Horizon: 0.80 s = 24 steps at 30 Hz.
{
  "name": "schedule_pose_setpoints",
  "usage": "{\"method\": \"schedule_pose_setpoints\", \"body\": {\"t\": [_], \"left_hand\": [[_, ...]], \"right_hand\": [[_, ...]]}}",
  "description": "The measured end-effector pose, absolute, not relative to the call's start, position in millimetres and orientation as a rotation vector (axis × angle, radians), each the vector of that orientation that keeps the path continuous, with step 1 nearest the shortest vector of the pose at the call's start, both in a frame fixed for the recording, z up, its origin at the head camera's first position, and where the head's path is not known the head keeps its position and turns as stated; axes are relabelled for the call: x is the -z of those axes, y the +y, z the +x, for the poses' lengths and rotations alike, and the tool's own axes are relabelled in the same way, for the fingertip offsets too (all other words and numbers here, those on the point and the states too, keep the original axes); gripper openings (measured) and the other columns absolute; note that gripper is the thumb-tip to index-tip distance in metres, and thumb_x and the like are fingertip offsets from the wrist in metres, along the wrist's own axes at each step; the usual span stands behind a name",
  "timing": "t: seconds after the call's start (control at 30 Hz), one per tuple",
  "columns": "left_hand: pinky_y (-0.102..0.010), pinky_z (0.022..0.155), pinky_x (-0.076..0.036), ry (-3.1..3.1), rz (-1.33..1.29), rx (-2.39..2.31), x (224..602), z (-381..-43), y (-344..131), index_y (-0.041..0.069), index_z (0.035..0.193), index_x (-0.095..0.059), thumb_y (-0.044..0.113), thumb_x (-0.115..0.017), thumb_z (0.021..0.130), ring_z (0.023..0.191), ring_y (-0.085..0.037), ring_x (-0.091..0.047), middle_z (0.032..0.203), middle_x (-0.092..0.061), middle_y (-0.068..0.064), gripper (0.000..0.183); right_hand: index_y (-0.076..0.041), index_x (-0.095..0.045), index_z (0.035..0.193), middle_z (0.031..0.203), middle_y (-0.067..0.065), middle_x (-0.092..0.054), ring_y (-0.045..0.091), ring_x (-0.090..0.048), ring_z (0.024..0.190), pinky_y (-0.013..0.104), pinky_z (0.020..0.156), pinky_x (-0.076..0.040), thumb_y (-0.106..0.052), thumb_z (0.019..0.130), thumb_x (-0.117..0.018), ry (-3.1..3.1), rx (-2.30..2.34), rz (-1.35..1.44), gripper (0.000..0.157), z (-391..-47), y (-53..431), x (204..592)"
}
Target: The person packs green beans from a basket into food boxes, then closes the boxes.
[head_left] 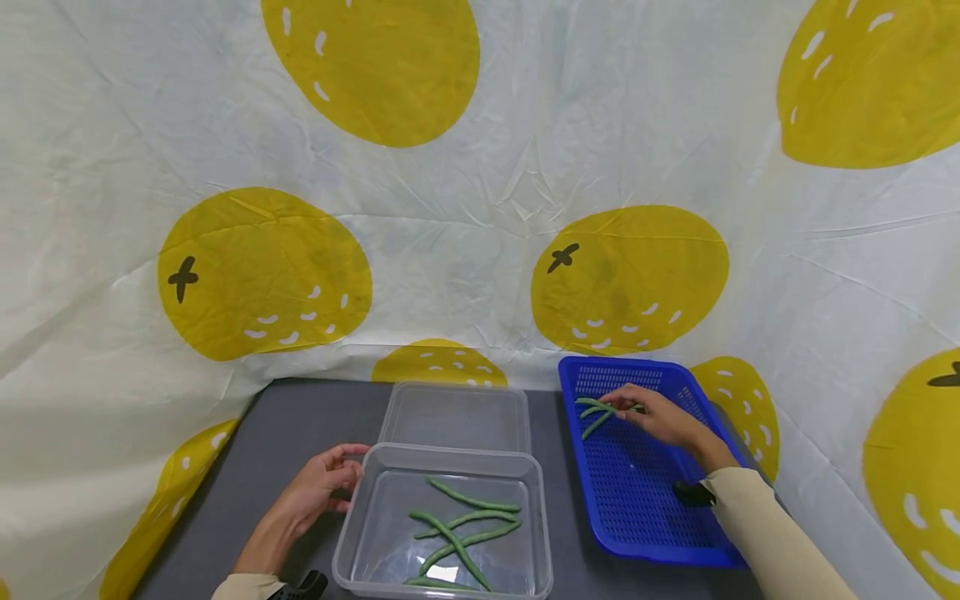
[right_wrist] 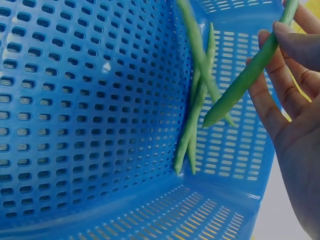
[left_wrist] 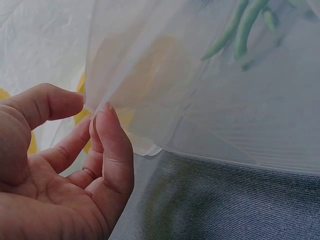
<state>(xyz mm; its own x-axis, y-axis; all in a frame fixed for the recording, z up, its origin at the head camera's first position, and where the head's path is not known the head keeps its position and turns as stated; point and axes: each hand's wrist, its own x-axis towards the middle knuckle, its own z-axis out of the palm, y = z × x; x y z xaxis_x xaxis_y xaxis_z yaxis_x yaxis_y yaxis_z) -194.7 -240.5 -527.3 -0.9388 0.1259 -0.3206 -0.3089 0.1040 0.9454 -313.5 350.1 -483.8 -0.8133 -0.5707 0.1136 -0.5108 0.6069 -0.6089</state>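
In the head view my right hand (head_left: 652,414) is over the far left part of a blue basket (head_left: 637,533). Between thumb and fingers it pinches a green bean (right_wrist: 245,80), whose lower end hangs free in the right wrist view. Behind that bean, a few more green beans (right_wrist: 195,115) lie crossed against the basket's side. My left hand (head_left: 318,487) is at the far left corner of a clear plastic container (head_left: 536,533), fingers loosely bent and fingertips (left_wrist: 107,117) right at its wall. Several green beans (head_left: 472,533) lie spread inside that container.
A clear flat lid (head_left: 457,414) lies on the grey table (head_left: 300,408) behind the container. White cloth (head_left: 450,275) with big yellow fruit prints hangs behind the table and along both sides. The basket stands to the right of the container, near the right-hand cloth.
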Motion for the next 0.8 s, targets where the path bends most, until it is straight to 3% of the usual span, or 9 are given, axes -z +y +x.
{"method": "schedule_pose_setpoints", "body": {"t": [0.33, 0.57, 0.8], "left_hand": [[-0.038, 0.065, -0.055, 2.079, -0.213, -1.890, 527, -195, -240, 0.003, 0.142, -0.051, 0.011, -0.063, 0.092, 0.086, -0.021, -0.061, 0.101, -0.063, -0.007, 0.052], [-0.038, 0.063, -0.054, 2.084, -0.219, -1.886, 528, -196, -239, 0.003, 0.142, -0.051, 0.012, -0.063, 0.093, 0.085, -0.021, -0.061, 0.099, -0.063, -0.005, 0.051], [-0.038, 0.062, -0.054, 2.086, -0.228, -1.886, 529, -196, -239, 0.004, 0.142, -0.051, 0.012, -0.063, 0.094, 0.084, -0.021, -0.060, 0.099, -0.064, -0.005, 0.051]], "right_hand": [[-0.011, -0.064, 0.133, 0.117, 0.012, -0.066, 0.025, -0.063, 0.105, 0.042, 0.090, -0.053, -0.008, 0.103, -0.057, 2.703, 1.063, -1.000, 0.031, -310, 342, 475], [-0.011, -0.063, 0.134, 0.117, 0.008, -0.067, 0.020, -0.064, 0.104, 0.032, 0.088, -0.054, -0.010, 0.103, -0.058, 2.633, 1.129, -1.006, 0.032, -309, 333, 469], [-0.010, -0.065, 0.130, 0.115, 0.018, -0.067, 0.023, -0.064, 0.101, 0.030, 0.084, -0.054, -0.011, 0.101, -0.061, 2.576, 1.213, -1.021, 0.029, -304, 320, 461]]}}
